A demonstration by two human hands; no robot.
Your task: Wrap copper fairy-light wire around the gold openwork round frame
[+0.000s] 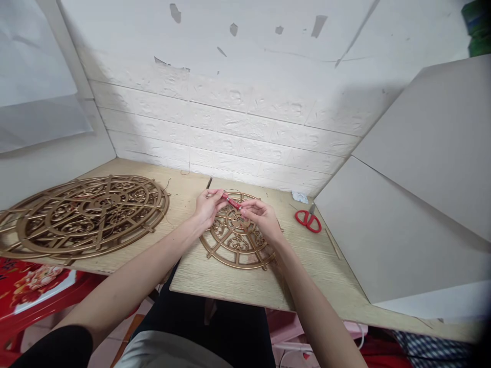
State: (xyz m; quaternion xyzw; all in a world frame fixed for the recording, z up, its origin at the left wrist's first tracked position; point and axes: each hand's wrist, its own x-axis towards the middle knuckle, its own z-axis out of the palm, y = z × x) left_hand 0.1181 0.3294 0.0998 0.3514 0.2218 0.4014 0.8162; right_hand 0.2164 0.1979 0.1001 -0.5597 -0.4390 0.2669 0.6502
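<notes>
Between my two hands is a slim red stick-like piece with pale bands [233,203]; its exact kind I cannot make out. My left hand [209,208] pinches its upper left end, and my right hand [263,217] pinches the lower right end. Directly below lies a round gold openwork panel [238,244] with scroll ornaments, flat on the wooden table [192,276]. Both hands are above this panel and hide part of its upper half.
Several similar gold panels [95,214] lie stacked on the left. Red-handled scissors [308,221] rest at the right, near a crumpled pale wrapper [299,197]. A white brick-pattern wall [230,128] closes off the back, and a white board [402,220] leans at the right.
</notes>
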